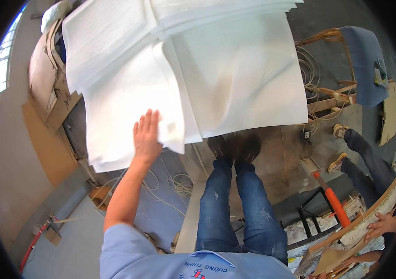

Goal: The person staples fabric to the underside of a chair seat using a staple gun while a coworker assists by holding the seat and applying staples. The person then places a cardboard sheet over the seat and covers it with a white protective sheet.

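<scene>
Going left to right: past the brown cardboard (46, 144) on the left side, the near-left white sheet (114, 116) hangs toward the wearer, part of a loose, overlapping pile of the stuff. The left hand (147, 139) is right over its near part, palm down, back of the hand up. Its fingers (148, 122) look straight and loosely side by side, tips pointing away from the body, not pinching anything that shows. They seem to be resting on the surface, though a bit of blur makes it hard to tell how firmly. So the sheet is under the fingers, with a wide stretch of it to their left and a narrower strip to their right, ending in a wavy, lifted edge (174, 102). Looks like a smoothing or settling step, and if so, a flat palm and light, even pressure would be the way to go, working out toward that wavy edge; digging in with the fingertips could crease it or drag the layers below. Further right, the broad white sheet (258, 79) has soft ripples and lies well clear of the fingers. Can't tell about the right hand's fingers, since that one's out of view.
</scene>
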{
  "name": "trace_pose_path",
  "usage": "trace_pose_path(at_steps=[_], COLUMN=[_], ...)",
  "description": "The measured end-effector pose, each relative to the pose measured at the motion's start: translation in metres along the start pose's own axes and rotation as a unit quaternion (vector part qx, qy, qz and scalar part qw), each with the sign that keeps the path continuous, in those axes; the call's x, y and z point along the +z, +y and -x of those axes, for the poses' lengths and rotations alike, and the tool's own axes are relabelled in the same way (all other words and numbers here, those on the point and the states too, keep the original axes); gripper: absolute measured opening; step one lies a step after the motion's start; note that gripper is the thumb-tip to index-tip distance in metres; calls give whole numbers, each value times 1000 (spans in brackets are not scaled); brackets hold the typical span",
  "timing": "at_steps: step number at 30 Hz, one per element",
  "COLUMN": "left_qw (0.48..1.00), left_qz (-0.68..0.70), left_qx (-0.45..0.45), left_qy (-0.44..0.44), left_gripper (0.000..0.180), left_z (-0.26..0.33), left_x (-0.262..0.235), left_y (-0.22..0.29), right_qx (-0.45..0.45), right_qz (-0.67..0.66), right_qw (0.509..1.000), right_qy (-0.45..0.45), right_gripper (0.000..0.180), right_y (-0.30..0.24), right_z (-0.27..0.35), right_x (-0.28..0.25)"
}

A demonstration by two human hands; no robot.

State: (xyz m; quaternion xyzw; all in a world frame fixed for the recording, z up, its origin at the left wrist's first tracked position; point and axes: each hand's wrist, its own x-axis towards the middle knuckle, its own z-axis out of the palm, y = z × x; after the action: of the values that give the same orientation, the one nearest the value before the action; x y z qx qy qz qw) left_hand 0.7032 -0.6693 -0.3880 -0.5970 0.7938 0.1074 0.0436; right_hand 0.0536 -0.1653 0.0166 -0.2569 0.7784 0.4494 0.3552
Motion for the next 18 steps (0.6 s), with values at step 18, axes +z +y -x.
trace_pose_path(at_steps=[18], left_qw=[992], left_qz=[90], left_qx=[-62], left_qy=[55], left_gripper=[34], left_z=[-76], left_x=[-374], left_y=[-17], right_qx=[-145], right_qz=[-267], right_qw=[916], right_qy=[262], right_gripper=[73], right_y=[29], right_z=[1], right_x=[52])
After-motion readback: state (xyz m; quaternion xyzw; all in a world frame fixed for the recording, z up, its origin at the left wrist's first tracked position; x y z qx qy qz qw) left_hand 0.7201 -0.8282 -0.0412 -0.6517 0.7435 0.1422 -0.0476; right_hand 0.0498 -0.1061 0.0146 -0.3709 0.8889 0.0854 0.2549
